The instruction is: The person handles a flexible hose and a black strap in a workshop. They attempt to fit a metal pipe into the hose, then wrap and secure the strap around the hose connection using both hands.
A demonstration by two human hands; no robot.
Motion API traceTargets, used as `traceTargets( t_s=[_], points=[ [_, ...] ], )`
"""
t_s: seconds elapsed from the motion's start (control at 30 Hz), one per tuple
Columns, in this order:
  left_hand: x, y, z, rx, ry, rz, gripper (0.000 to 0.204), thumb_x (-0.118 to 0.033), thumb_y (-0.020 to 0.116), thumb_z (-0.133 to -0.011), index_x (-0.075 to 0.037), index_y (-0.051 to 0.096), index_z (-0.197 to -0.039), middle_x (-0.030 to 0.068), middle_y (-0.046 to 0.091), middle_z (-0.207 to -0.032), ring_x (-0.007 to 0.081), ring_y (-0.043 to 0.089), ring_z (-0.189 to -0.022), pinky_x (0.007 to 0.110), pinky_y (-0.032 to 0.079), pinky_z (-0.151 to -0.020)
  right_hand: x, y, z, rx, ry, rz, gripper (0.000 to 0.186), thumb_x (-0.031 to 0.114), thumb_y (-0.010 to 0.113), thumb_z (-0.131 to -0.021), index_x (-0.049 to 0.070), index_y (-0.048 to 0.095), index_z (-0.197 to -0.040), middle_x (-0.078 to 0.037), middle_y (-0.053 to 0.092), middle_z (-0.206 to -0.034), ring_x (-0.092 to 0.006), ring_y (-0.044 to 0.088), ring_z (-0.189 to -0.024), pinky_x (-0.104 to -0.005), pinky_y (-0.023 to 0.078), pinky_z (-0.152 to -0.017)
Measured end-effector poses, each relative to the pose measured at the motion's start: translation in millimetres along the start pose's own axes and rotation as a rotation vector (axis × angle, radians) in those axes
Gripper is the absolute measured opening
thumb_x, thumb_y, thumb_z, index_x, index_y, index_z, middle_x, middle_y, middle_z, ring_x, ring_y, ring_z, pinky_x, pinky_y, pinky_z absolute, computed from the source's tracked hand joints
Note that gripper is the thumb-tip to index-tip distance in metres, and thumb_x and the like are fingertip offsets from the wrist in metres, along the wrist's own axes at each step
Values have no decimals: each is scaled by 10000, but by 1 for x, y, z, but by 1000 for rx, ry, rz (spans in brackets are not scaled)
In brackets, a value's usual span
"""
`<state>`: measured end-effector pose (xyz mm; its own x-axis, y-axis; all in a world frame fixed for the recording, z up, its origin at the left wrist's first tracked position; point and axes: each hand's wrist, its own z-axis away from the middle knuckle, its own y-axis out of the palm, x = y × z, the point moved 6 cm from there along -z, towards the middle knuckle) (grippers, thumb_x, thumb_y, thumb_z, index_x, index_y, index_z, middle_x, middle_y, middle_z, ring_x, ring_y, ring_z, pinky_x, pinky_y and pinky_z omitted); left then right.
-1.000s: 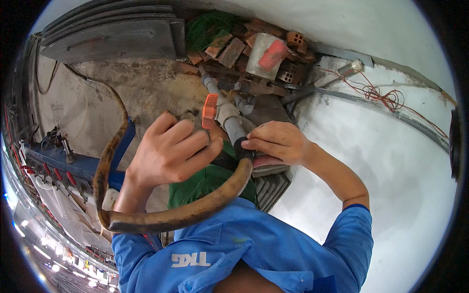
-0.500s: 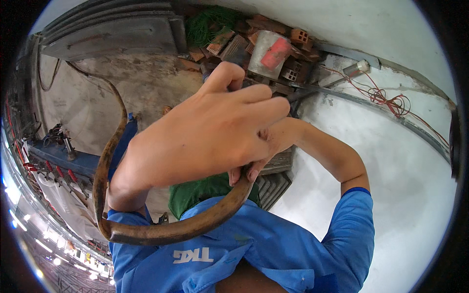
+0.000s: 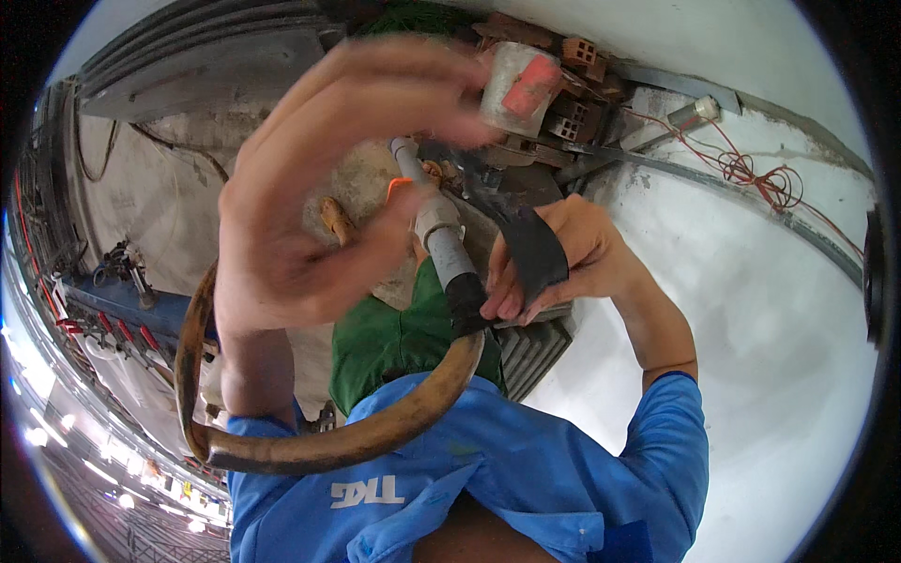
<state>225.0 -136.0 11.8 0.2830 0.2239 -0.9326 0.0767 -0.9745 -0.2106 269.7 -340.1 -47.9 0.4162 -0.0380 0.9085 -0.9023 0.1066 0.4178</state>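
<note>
A grey pipe [image 3: 450, 255] with a pale fitting and an orange part [image 3: 399, 186] runs toward me. Black tape [image 3: 465, 305] is wound where its near end meets a worn brown hose [image 3: 422, 408]. My right hand [image 3: 572, 246] pinches a loose length of black tape [image 3: 535, 249] beside this joint, fingertips against the wrapping. Blurred by motion, my left hand [image 3: 310, 178] is raised above the pipe's left side. Its thumb and curled fingers stand apart, with nothing seen held between them. The tape's far end is blurred near those fingertips.
A whitish bucket [image 3: 514, 103] with a red patch stands among bricks [image 3: 577, 117] at the far wall. Thin red cable [image 3: 751, 174] lies coiled at the right. Dark panels [image 3: 206, 70] lean at the far left, above a blue bench [image 3: 155, 314] with clamps.
My left hand has lifted away to the upper left, its fingers opening. The pipe, fitting and taped joint have come into sight. My right hand now shows with the loose tape.
</note>
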Motion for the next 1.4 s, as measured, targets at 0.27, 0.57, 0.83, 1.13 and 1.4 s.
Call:
traceTargets(
  t_s=[0.27,0.57,0.83,1.13,1.4],
  points=[
    [18,67,156,-237,-589,429,276,120,567,-823,6,609,-1071,125,623,-1116,209,605,-1039,326,462,-876,-17,32,43,-286,-134,-81,134,194,806,-853,64,820,-882,-108,792,-972,-239,675,-932,-357,522,-807],
    [4,124,205,-243,-881,789,360,-159,717,-944,32,592,-1223,117,580,-1294,166,567,-1161,323,435,-996,-82,109,80,-772,-385,-379,105,204,844,-827,108,804,-814,-99,781,-1009,-219,595,-905,-365,444,-762],
    [-9,118,208,-51,-1057,818,629,-278,691,-941,17,471,-1452,187,460,-1530,276,472,-1392,431,356,-1162,-128,149,98,-823,-539,-575,96,118,841,-788,70,799,-860,-104,770,-1093,-294,582,-1153,-479,388,-1066],
    [-23,148,200,12,-793,664,369,-172,454,-1105,34,509,-1406,110,680,-1081,151,641,-986,347,518,-984,-232,225,89,-849,-835,-1037,332,17,795,-854,60,719,-1175,-58,712,-1181,-191,639,-1154,-317,519,-954],
    [-12,135,254,-28,-719,204,324,-172,415,-1123,38,601,-1284,0,527,-729,57,469,-621,248,459,-617,-282,266,37,-874,-593,-1271,435,117,788,-897,94,622,-1298,9,662,-1236,-152,607,-1195,-335,468,-1057]
  ],
)
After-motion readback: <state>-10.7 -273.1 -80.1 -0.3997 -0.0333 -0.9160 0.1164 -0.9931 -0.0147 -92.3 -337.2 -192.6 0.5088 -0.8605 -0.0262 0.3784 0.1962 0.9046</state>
